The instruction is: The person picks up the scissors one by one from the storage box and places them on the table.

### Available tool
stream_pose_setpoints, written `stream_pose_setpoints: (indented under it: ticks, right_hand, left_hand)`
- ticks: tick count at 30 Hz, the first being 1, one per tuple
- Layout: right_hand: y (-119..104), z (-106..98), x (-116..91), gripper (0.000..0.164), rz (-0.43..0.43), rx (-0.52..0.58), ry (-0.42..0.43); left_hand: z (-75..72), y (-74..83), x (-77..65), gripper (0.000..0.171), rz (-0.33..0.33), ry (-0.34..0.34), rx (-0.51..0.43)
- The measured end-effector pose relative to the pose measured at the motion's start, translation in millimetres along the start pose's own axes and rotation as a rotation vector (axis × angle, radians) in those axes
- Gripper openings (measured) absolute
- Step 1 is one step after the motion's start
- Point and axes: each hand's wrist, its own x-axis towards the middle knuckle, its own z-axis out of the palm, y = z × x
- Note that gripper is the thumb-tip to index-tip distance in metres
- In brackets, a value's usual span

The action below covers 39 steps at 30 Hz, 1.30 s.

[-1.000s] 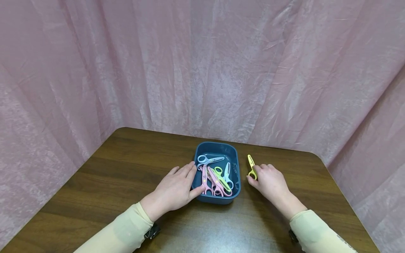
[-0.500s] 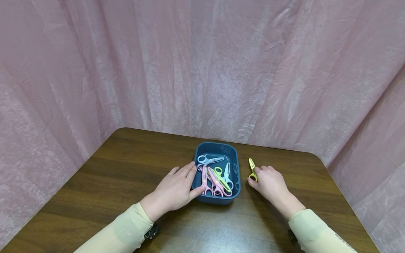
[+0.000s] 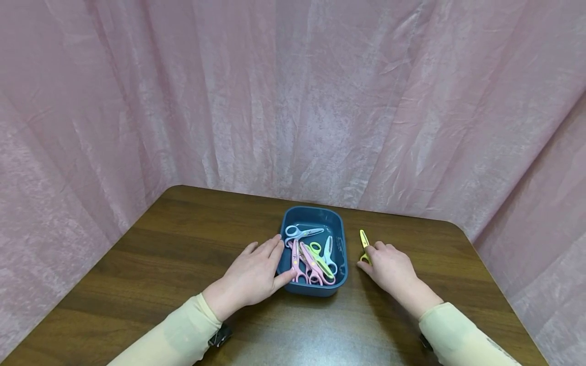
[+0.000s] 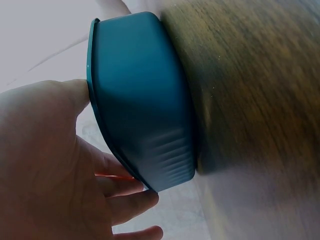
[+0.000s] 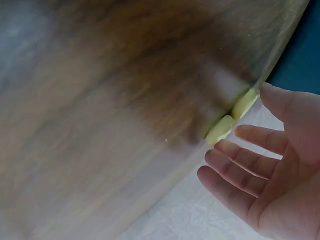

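A dark blue plastic bin (image 3: pixel 316 290) stands on the table and holds several pairs of scissors in pink, green and light blue. My left hand (image 3: pixel 252 272) rests on its left side, with straight fingers along the rim and the thumb at the near corner. In the left wrist view the bin (image 4: pixel 142 85) fills the space beyond that hand. To the right of the bin lie yellow scissors (image 3: pixel 363 238), blades pointing away from me. My right hand (image 3: pixel 391 267) is at their handles. In the right wrist view its fingers are spread and relaxed, thumb tip beside one yellow handle (image 5: pixel 220 130), fingertips beside the other.
The brown wooden table (image 3: pixel 183 239) has rounded far corners. Pink curtains (image 3: pixel 293 101) hang behind it and along both sides. Inside the bin, light blue scissors (image 3: pixel 304 233) lie at the back, and pink scissors (image 3: pixel 296 256) lie at the front left.
The yellow scissors have slid slightly toward me over the last second, with the right hand at them, then a touch left. The left hand and bin have stayed put.
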Motion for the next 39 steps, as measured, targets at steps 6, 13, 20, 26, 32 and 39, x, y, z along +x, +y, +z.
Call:
stream_pose_setpoints:
  ticks: [6, 13, 20, 26, 32, 39]
  right_hand:
    - [-2, -8, -13, 0.042, -0.003, 0.018, -0.012]
    - [-8, -15, -27, 0.055, -0.039, 0.072, -0.074]
    - [-12, -16, -32, 0.066, -0.075, 0.070, -0.175]
    - [-13, -15, -33, 0.070, -0.074, 0.079, -0.198]
    - [-12, -15, -32, 0.072, -0.078, 0.074, -0.201]
    - [-8, -15, -31, 0.073, -0.083, 0.056, -0.204]
  left_hand:
    - [-0.4, -0.5, -0.4, 0.090, 0.011, 0.001, 0.009]
    - [-1.5, -1.3, -0.5, 0.091, 0.018, -0.001, 0.015]
    - [-1.6, -0.8, -0.9, 0.091, 0.017, -0.001, 0.011]
    - [-1.5, 0.1, 0.5, 0.091, 0.008, -0.007, 0.002]
    - [-1.9, 0.5, 0.5, 0.091, 0.003, -0.007, 0.002]
    - [-0.8, 0.5, -0.6, 0.091, -0.008, -0.014, 0.009]
